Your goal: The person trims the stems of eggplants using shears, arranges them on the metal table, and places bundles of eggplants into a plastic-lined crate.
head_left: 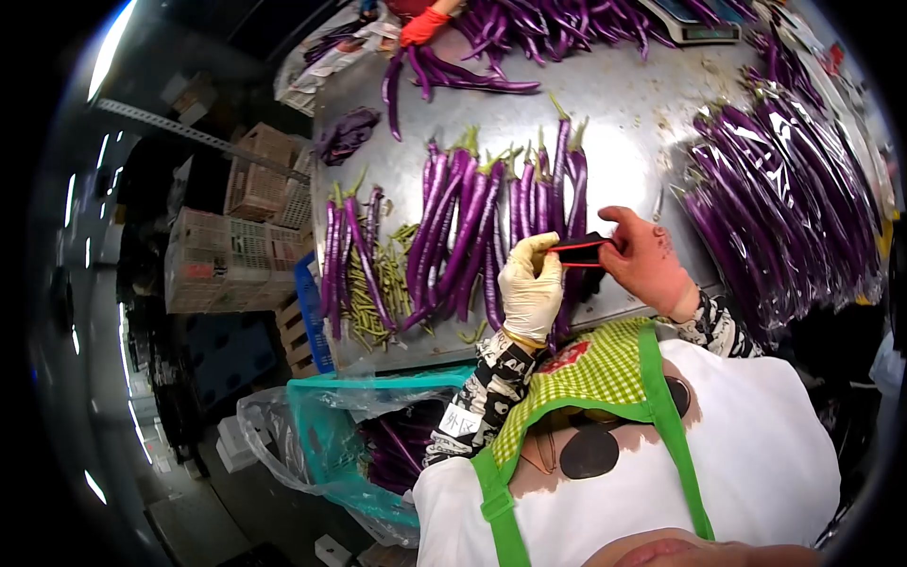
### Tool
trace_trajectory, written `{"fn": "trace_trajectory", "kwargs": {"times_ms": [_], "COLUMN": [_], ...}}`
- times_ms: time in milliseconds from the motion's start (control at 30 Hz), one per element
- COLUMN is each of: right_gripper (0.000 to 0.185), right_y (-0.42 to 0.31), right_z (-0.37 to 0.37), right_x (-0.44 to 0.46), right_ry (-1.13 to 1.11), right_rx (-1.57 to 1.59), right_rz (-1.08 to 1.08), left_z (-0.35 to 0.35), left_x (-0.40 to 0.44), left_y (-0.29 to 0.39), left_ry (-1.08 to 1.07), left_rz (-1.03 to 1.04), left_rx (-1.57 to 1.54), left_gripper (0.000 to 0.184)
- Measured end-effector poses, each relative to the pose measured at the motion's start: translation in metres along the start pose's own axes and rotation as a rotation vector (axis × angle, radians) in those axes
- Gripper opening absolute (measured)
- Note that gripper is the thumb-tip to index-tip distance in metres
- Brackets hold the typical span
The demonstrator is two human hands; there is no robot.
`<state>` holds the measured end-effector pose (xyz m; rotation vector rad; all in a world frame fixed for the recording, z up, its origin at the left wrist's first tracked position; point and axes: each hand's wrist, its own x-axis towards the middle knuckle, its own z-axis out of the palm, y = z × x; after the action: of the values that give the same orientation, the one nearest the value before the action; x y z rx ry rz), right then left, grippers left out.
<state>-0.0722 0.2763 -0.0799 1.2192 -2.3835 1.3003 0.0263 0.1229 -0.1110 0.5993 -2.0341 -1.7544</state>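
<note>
head view: the black strap [580,253] spans crosswise between the left hand [529,295] and right hand [654,266], neither nearer. the left fingers pinch one end closed; the right fingers curl closed on the other. purple eggplants [442,227] lie beyond on the metal counter [633,113]; crates [222,260] stand farther left.
</note>
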Motion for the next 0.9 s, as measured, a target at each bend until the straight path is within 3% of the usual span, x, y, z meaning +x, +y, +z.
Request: {"fn": "trace_trajectory", "kwargs": {"times_ms": [67,133,200,267,300,400,633,700,800,833,900], "right_gripper": [0.022,0.019,0.02,0.022,0.022,0.021,0.017,0.019,0.02,0.02,0.018], "right_y": [0.003,-0.002,-0.007,-0.01,-0.012,-0.02,-0.001,-0.011,-0.027,-0.028,-0.038], "right_z": [-0.002,0.004,0.012,0.02,0.02,0.02,0.04,0.043,0.04,0.04,0.034], "right_x": [0.002,0.004,0.003,0.004,0.004,0.002,-0.012,-0.014,-0.008,-0.007,-0.002], "right_ry": [-0.036,-0.099,-0.175,-0.217,-0.227,-0.245,-0.389,-0.382,-0.358,-0.346,-0.319], "right_rx": [-0.045,0.0,0.135,0.272,0.268,0.171,0.436,0.59,0.71,0.734,0.836], "right_rz": [-0.046,-0.036,0.032,0.089,0.097,0.105,0.088,0.203,0.279,0.271,0.285], "left_z": [-0.009,-0.009,-0.01,-0.012,-0.008,-0.011,-0.017,-0.023,-0.022,-0.022,-0.025], "left_x": [0.009,-0.001,-0.024,-0.037,-0.036,-0.03,-0.026,-0.021,-0.01,-0.009,-0.012], "left_y": [0.001,0.042,0.066,0.087,0.083,0.056,0.034,0.015,-0.003,-0.004,0.007], "left_ry": [0.069,0.148,-0.122,-0.273,-0.219,-0.139,-0.079,-0.072,0.146,0.121,0.039], "left_rz": [0.096,0.351,0.093,-0.081,-0.067,-0.137,-0.05,-0.082,0.226,0.205,0.41], "left_rx": [0.03,0.231,-0.296,-0.497,-0.458,-0.655,-0.484,-0.42,0.253,0.378,0.486], "left_gripper": [0.022,0.022,0.009,0.017,0.031,0.036,0.035,0.032,0.03,0.025,0.021]}}
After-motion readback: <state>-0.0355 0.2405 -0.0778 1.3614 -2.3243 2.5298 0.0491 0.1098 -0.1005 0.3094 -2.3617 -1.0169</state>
